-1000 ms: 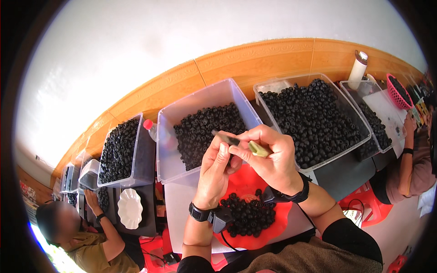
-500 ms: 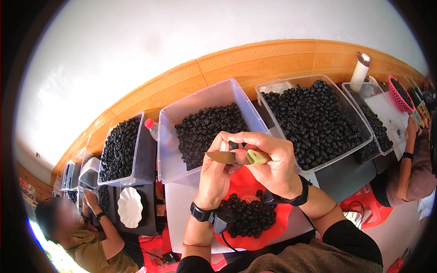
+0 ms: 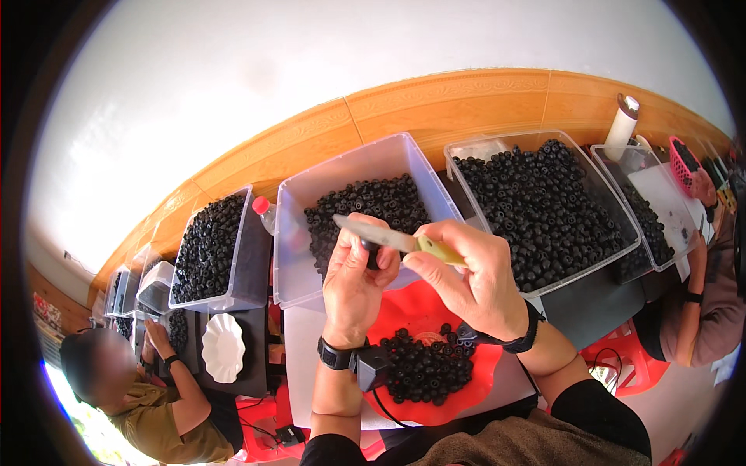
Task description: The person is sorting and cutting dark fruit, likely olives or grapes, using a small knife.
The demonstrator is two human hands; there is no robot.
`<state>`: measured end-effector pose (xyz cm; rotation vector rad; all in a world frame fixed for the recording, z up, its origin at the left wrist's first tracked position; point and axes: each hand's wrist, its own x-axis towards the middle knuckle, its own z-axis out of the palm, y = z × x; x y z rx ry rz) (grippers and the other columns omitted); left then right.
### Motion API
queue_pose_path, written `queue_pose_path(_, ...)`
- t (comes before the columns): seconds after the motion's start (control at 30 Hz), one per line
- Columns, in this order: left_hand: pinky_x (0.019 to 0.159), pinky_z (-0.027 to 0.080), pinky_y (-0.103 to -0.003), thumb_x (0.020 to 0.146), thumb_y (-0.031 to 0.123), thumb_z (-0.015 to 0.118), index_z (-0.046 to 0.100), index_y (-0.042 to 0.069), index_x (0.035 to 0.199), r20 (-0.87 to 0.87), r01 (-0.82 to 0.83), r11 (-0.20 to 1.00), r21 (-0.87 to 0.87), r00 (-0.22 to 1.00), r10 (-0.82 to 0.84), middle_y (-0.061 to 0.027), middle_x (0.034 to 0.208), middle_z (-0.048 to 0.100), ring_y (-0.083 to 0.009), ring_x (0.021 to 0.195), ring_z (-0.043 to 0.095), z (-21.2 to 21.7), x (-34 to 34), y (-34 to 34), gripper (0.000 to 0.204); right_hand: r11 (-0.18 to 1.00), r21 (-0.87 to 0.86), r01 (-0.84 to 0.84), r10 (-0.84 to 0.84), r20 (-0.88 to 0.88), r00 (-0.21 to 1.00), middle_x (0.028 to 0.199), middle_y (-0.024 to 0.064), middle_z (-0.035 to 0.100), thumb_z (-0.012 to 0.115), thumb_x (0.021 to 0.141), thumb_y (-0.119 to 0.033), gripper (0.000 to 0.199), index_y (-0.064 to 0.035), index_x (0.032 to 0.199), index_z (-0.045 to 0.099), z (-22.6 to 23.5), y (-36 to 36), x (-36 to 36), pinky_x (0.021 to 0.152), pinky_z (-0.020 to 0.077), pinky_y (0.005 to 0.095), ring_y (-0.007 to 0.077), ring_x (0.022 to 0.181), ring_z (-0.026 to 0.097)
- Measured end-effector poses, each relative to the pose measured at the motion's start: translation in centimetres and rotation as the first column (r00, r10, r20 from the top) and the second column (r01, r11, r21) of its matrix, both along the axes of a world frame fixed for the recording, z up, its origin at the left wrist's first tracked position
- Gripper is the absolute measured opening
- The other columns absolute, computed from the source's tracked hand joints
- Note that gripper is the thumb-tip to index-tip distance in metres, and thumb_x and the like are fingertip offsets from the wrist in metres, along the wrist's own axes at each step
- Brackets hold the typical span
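Near the red bowl (image 3: 488,374), left fingers (image 3: 355,260) pinch one black piece (image 3: 372,253), right fingers (image 3: 457,231) grip a knife (image 3: 396,238); I judge the heap (image 3: 427,371) inside unfinished.

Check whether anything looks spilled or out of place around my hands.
Nothing stands out: the black pieces sit inside the red bowl, your right hand holds the knife, and your left hand holds a single black piece.
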<state>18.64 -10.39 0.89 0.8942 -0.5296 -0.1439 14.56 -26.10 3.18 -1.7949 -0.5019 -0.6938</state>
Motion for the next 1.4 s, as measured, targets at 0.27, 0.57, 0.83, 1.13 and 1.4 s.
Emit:
queue_pose_path(0.27, 0.056, 0.033, -0.019, 0.094, 0.036, 0.051, 0.045, 0.005, 0.096, 0.181, -0.148, 0.981, 0.126, 0.976, 0.124, -0.0036, 0.082, 0.049, -0.0070, 0.067, 0.040, -0.4, 0.1, -0.2, 0.031, 0.982, -0.166, 0.094, -0.066, 0.166, 0.984, 0.067, 0.0070, 0.058, 0.076, 0.074, -0.021, 0.024, -0.0044, 0.085, 0.063, -0.5, 0.1, 0.2, 0.048, 0.0430, 0.0322, 0.0224, 0.055, 0.057)
queue_pose_path(0.57, 0.056, 0.031, -0.019, 0.097, 0.036, 0.046, 0.044, 0.007, 0.095, 0.124, -0.142, 0.979, 0.144, 0.984, 0.124, -0.0014, 0.079, 0.046, -0.0068, 0.066, 0.037, 0.0, -0.7, 0.1, 0.028, 0.990, -0.103, 0.097, -0.085, 0.110, 0.990, 0.068, 0.0072, 0.060, 0.075, 0.076, -0.020, 0.025, -0.0027, 0.088, 0.062, -0.6, -0.5, 0.5, 0.050, 0.0449, 0.0288, 0.0220, 0.056, 0.059)
queue_pose_path(0.83, 0.053, 0.027, -0.018, 0.096, 0.038, 0.049, 0.046, 0.006, 0.096, 0.093, -0.113, 0.965, 0.237, 0.991, 0.093, 0.0021, 0.075, 0.043, -0.0038, 0.061, 0.031, -0.1, -1.1, -0.5, 0.031, 0.936, 0.275, -0.221, 0.243, -0.048, 0.969, 0.085, 0.0101, 0.067, 0.071, 0.082, -0.010, 0.021, 0.0027, 0.097, 0.062, -0.7, 0.1, 0.6, 0.063, 0.0501, 0.0237, 0.0118, 0.070, 0.063)
queue_pose_path(1.13, 0.048, 0.019, -0.018, 0.095, 0.034, 0.052, 0.051, 0.001, 0.110, -0.023, 0.107, 0.965, 0.240, 0.994, -0.104, 0.0076, 0.071, 0.039, -0.0017, 0.056, 0.028, -0.5, -1.0, -0.2, 0.037, 0.732, 0.505, -0.457, 0.587, -0.128, 0.799, 0.088, 0.0061, 0.066, 0.064, 0.088, -0.010, 0.016, 0.0024, 0.099, 0.063, -1.1, 0.0, 0.9, 0.064, 0.0509, 0.0221, 0.0094, 0.074, 0.062)
queue_pose_path(1.4, 0.045, 0.017, -0.018, 0.097, 0.034, 0.048, 0.050, -0.001, 0.128, -0.033, 0.088, 0.972, 0.217, 0.996, -0.083, 0.0079, 0.060, 0.034, -0.0015, 0.051, 0.024, 0.7, -2.0, -0.8, 0.046, 0.737, 0.555, -0.387, 0.561, -0.183, 0.807, 0.065, -0.0070, 0.048, 0.057, 0.092, -0.019, 0.023, 0.0001, 0.102, 0.065, -0.7, 0.6, -0.1, 0.046, 0.0225, 0.0168, -0.0007, 0.055, 0.037)
